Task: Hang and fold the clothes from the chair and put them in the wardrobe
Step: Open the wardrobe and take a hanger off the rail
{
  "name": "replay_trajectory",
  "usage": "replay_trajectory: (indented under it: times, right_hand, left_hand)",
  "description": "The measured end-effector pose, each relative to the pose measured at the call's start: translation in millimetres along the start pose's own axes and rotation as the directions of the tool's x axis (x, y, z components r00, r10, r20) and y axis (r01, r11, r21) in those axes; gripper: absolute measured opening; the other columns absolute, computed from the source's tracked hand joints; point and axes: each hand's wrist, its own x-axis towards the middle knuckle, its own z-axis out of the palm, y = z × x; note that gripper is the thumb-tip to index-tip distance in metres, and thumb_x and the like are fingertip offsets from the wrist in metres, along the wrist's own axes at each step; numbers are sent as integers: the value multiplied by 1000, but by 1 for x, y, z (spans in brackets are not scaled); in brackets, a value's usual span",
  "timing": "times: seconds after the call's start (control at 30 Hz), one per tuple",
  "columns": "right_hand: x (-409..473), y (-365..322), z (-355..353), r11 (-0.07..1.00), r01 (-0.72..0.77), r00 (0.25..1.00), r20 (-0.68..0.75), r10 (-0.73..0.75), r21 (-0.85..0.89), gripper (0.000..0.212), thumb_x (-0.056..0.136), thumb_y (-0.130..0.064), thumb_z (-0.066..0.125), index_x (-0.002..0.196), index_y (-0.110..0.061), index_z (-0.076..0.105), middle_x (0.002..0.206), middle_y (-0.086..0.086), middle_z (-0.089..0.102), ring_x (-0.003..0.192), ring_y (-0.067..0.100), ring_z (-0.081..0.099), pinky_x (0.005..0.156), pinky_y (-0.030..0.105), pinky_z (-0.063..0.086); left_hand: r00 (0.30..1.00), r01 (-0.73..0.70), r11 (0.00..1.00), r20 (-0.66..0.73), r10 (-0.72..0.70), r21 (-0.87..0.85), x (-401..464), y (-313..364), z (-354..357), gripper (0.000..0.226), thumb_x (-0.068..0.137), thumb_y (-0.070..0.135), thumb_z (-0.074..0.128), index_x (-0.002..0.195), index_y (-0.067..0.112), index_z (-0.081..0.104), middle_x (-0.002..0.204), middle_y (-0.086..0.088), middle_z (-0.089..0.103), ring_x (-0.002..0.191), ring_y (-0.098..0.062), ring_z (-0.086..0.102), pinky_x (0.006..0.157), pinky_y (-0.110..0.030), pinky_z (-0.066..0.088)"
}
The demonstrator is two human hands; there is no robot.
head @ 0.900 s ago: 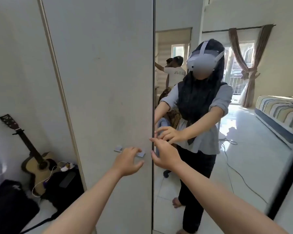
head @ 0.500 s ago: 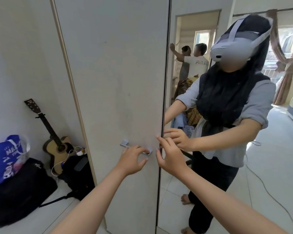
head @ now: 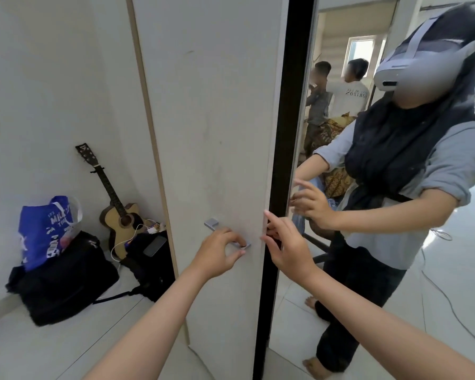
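Note:
The pale wardrobe door (head: pixel 214 105) fills the middle of the view, with a small metal handle (head: pixel 212 224) low on it. My left hand (head: pixel 220 250) grips that handle, fingers curled round its right end. My right hand (head: pixel 283 245) hooks its fingertips behind the door's right edge, next to the dark gap (head: pixel 288 133) that shows between this door and the mirrored door (head: pixel 368 311). The mirror reflects me, and patterned clothes (head: pixel 337 179) on a chair behind me. The inside of the wardrobe is hidden.
A guitar (head: pixel 115 204) leans in the left corner. Below it lie black bags (head: pixel 66 281), a blue shopping bag (head: pixel 44 229) and a white charging cable (head: pixel 126 239). Two people stand in a doorway in the mirror's reflection. White tiled floor (head: pixel 52 352) lies at my feet.
My left hand has closed on the handle and the door has swung out a little, opening a dark gap at its right edge. My right hand's fingers have moved onto that edge.

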Motion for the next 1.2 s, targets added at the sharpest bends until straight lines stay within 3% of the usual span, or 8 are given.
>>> replay_trajectory:
  times: [0.2,0.37,0.47,0.57,0.77,0.93,1.1,1.2]
  right_hand:
    - [-5,-58,15,997,56,997,43,-58,49,62,84,-7,71,139,-11,43,102,7,61,90,17,62,81,28,56]
    - [1,-113,42,973,19,998,46,-30,229,61,81,-3,73,136,-8,47,105,-6,61,96,7,64,89,22,54]
    - [7,-140,63,962,20,996,79,-43,273,58,81,-1,72,134,-12,50,99,-3,64,90,9,67,85,26,57]
    - [17,-163,86,948,20,993,101,-55,317,49,85,1,67,130,-13,54,94,3,69,87,9,68,83,28,57]
    - [57,-207,127,897,-4,980,181,-85,442,44,90,-1,59,127,-24,55,100,-3,69,98,7,67,89,23,54]
    - [108,-231,155,897,24,966,222,-135,441,57,88,-3,64,133,-34,47,128,-8,55,111,1,56,94,19,48]
    - [159,-240,197,922,165,958,164,-234,350,62,85,-16,70,139,-33,44,149,1,31,136,10,31,106,21,31]
    - [187,-240,228,915,283,942,96,-322,288,71,84,-28,70,145,-33,35,160,0,10,146,14,11,113,39,26]
  left_hand:
    - [999,31,999,32,-30,-42,-50,-10,-40,11,83,25,69,91,18,69,96,8,64,93,-6,58,80,-6,38]
    - [995,94,993,-15,-95,-71,-98,-30,-79,18,82,30,69,98,24,65,99,14,66,98,1,58,92,-22,44]
    - [990,110,983,-75,-122,-147,-130,-36,-106,38,82,31,70,117,33,55,101,17,67,101,7,58,93,-19,43]
    - [975,64,981,-200,-101,-182,-156,-32,-133,54,84,25,68,131,32,42,111,15,63,105,9,55,92,-9,40]
    - [841,-95,987,-541,10,-130,-179,-36,-184,55,86,15,65,134,25,41,129,4,53,118,-7,53,96,-22,44]
    - [789,-84,995,-607,101,56,-183,-54,-217,42,88,15,61,128,25,51,106,6,53,95,-14,56,81,-33,53]
    - [715,-10,998,-697,48,59,-182,-84,-243,45,86,3,59,120,32,52,102,11,51,90,-14,55,72,-24,56]
    - [689,61,991,-723,47,122,-181,-106,-254,47,85,8,55,126,32,48,113,11,48,92,-17,57,70,-28,56]
